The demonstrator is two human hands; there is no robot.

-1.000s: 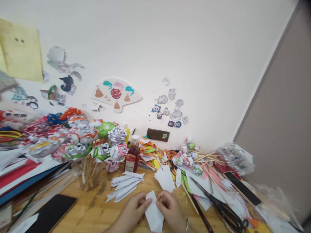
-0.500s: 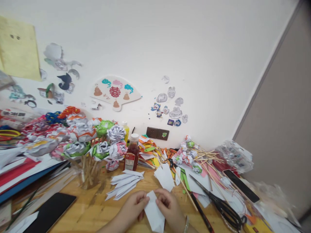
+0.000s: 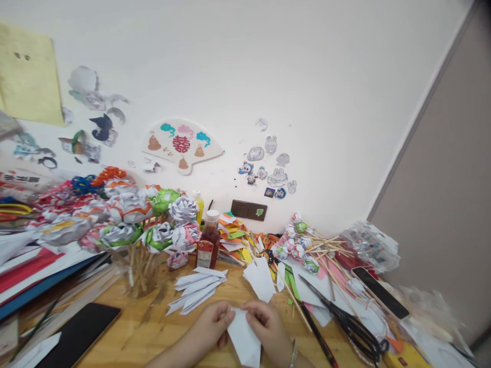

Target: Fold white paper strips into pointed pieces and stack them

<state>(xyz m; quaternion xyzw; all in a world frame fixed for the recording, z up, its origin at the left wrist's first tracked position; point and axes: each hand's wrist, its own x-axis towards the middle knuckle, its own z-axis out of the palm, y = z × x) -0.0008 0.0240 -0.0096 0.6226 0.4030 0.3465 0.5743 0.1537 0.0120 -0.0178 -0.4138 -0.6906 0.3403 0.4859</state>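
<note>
Low in the middle of the view, my left hand (image 3: 212, 326) and my right hand (image 3: 267, 325) both pinch a folded white paper piece (image 3: 243, 338) over the wooden table (image 3: 146, 332). The fingers of each hand are closed on its upper edges, thumbs meeting near its top point. A bracelet sits on my right wrist. Just beyond the hands lies a fan of folded white paper strips (image 3: 196, 291) and another white folded piece (image 3: 261, 279).
A bunch of paper flowers on sticks (image 3: 130, 225) stands at left, a brown glue bottle (image 3: 208, 247) behind the strips. Black scissors (image 3: 347, 322), loose skewers with paper buds (image 3: 310, 250) and a phone (image 3: 379, 292) lie at right. A dark tablet (image 3: 79, 335) lies at lower left.
The view has drifted slightly; my hands have closed in a little on the top of the white paper, which now sits lower between them.
</note>
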